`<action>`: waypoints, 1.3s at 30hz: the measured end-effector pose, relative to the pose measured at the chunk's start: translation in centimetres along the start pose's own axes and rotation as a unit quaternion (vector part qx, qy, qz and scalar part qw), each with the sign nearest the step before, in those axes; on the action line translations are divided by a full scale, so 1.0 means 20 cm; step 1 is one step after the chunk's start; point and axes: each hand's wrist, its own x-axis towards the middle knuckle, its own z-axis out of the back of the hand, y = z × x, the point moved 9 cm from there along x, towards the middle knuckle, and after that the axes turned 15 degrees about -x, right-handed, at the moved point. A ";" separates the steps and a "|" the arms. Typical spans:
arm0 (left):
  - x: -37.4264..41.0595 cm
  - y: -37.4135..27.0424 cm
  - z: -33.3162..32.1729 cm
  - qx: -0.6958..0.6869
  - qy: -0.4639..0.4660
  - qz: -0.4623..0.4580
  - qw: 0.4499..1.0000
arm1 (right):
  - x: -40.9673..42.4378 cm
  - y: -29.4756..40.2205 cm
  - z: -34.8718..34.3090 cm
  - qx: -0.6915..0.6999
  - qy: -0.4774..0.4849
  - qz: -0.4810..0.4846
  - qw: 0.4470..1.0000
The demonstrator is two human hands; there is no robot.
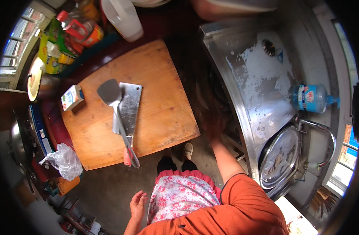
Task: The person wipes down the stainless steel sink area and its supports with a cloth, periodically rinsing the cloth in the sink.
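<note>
My left hand hangs beside the floral apron, fingers loosely curled apart, with nothing in it. My right hand reaches into the dark gap between the wooden board and the metal sink unit; shadow hides its fingers and whatever they touch. Left of it lies a large wooden cutting board. On the board a metal cleaver lies under a spatula, their handles jutting past the near edge. A small carton stands at the board's left edge.
The steel sink runs along the right, with a blue-labelled pump bottle, a curved faucet and a round metal lid. Bottles and a white plastic jug stand at upper left. A clear plastic bag lies at the left.
</note>
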 end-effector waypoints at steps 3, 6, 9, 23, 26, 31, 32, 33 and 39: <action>0.00 -0.14 -0.13 0.028 0.062 -0.045 0.997 | 0.00 -0.06 0.26 0.188 0.090 -0.076 0.975; 0.06 -0.38 -0.53 0.094 0.191 -0.132 0.968 | 0.09 -0.04 0.66 0.283 0.154 -0.094 0.942; 0.11 -0.69 -1.13 -0.018 0.300 -0.125 0.946 | 0.19 -0.10 1.13 0.227 0.146 -0.065 0.961; 0.59 -1.07 -2.65 0.107 0.244 -0.448 0.854 | 1.06 -0.28 1.22 0.127 -0.022 0.094 0.987; 0.73 -1.40 -2.73 -0.016 0.225 -0.382 0.896 | 1.35 -0.20 1.19 0.172 -0.047 0.075 0.981; 0.68 -1.35 -2.79 -0.169 0.256 -0.180 0.935 | 1.29 -0.22 1.18 0.220 -0.094 0.073 0.968; 0.68 -1.27 -2.75 -0.197 0.261 -0.160 0.931 | 1.23 -0.23 1.20 0.220 -0.064 0.094 0.969; 0.64 -1.16 -2.74 -0.217 0.294 -0.099 0.926 | 1.16 -0.26 1.21 0.224 -0.063 0.100 0.967; 0.39 -0.84 -2.67 -0.207 0.332 0.008 0.920 | 0.91 -0.48 1.25 0.292 -0.045 0.128 0.947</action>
